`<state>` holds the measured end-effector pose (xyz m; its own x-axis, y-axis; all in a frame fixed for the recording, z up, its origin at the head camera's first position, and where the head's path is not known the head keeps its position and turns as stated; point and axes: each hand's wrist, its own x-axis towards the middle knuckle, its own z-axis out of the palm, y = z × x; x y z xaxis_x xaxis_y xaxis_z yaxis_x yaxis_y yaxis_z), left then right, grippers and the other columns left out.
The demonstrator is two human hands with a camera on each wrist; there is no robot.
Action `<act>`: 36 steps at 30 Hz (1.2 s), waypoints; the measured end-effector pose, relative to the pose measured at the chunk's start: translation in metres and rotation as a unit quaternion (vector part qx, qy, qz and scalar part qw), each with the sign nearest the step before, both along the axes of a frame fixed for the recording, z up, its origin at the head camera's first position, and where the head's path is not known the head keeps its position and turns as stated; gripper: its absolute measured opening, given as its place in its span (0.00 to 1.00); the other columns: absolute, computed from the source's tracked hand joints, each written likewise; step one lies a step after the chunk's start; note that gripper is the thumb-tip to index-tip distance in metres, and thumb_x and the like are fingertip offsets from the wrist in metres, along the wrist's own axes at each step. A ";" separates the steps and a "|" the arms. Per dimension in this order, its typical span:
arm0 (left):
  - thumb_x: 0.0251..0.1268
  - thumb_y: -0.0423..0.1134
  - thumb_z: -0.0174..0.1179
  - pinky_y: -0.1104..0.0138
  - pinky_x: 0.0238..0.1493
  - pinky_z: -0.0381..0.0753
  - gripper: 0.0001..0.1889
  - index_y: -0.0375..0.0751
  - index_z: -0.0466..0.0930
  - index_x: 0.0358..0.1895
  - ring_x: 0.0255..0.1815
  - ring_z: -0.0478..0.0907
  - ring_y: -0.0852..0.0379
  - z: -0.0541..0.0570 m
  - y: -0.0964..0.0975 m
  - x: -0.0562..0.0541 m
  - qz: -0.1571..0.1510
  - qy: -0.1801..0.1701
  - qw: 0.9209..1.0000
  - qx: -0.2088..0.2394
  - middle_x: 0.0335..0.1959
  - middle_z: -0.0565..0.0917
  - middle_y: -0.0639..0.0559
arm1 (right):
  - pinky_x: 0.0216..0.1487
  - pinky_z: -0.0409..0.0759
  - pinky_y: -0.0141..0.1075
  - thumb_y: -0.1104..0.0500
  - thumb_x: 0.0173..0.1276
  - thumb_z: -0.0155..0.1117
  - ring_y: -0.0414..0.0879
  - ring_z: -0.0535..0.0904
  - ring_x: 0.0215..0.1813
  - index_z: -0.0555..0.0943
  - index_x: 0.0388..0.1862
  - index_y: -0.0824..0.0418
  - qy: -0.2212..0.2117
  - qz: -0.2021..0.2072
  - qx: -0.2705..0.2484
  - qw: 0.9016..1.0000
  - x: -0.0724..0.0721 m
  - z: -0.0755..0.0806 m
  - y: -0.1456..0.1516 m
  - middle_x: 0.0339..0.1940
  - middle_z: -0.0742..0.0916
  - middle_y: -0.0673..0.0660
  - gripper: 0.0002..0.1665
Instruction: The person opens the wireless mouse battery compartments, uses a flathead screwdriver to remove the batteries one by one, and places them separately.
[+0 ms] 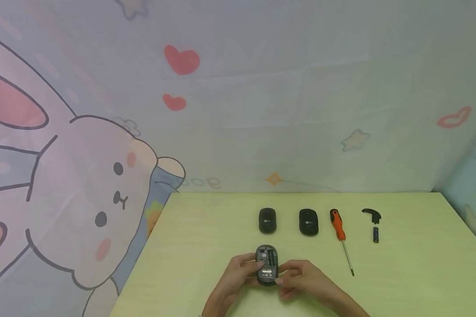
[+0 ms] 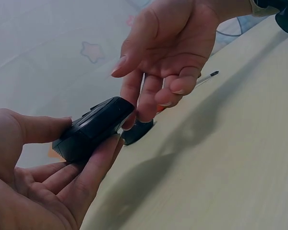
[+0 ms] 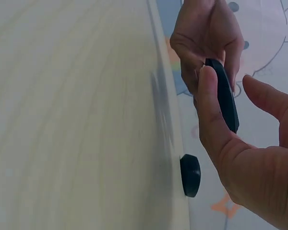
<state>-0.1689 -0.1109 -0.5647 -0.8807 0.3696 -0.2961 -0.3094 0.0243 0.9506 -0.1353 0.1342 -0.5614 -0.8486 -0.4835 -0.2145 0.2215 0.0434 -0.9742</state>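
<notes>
A black computer mouse (image 1: pixel 268 274) is held bottom side up, its label and a dark open battery slot facing the head camera. My left hand (image 1: pixel 239 274) grips it from the left, thumb on the underside and fingers beneath the body. In the left wrist view the mouse (image 2: pixel 97 128) is tilted and raised over the table. My right hand (image 1: pixel 307 281) is at its right edge with loosely bent fingers. The right wrist view shows the right thumb apart from the mouse (image 3: pixel 224 93) and the index finger alongside it.
Two more black mice, one left (image 1: pixel 267 221) and one right (image 1: pixel 309 222), sit on the pale yellow table (image 1: pixel 206 220). To their right lie an orange-handled screwdriver (image 1: pixel 338 225), a curved black plastic piece (image 1: pixel 374 215) and a small battery (image 1: pixel 376 234). A printed cloth (image 1: pixel 246 110) hangs behind.
</notes>
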 end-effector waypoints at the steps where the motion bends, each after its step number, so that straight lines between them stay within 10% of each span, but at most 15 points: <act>1: 0.74 0.41 0.64 0.63 0.46 0.92 0.28 0.30 0.75 0.71 0.50 0.91 0.52 0.000 0.000 0.000 0.000 0.001 1.000 0.000 0.53 0.91 0.39 | 0.45 0.94 0.45 0.56 0.73 0.71 0.53 0.93 0.40 0.76 0.64 0.76 0.001 -0.002 -0.001 1.000 0.000 0.000 -0.002 0.42 0.92 0.64 0.30; 36: 0.78 0.44 0.60 0.64 0.47 0.92 0.28 0.28 0.73 0.72 0.52 0.90 0.56 0.001 -0.024 -0.021 -0.003 0.048 0.999 -0.023 0.53 0.91 0.40 | 0.50 0.93 0.45 0.62 0.69 0.73 0.48 0.92 0.41 0.78 0.61 0.78 -0.007 -0.076 -0.049 0.996 -0.023 -0.009 -0.044 0.44 0.92 0.64 0.28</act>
